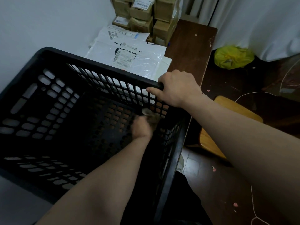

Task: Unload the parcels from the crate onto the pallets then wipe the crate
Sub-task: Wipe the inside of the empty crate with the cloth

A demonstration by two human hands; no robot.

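A black perforated plastic crate (48,101) fills the left and middle of the view, with no parcels inside. My right hand (177,87) grips the crate's far right rim corner. My left hand (141,127), blurred, is down inside the crate near its right wall, holding a small grey-brown cloth (150,116) against the crate floor. White plastic mailer parcels (129,51) lie just beyond the crate. Behind them, several cardboard boxes (146,17) are stacked against the wall.
A dark brown wooden surface (190,46) runs along the right of the parcels. A yellow-green bag (233,56) lies on the dark floor at the right. A wooden stool (230,120) stands beside the crate. Thin cord (252,200) trails over the floor.
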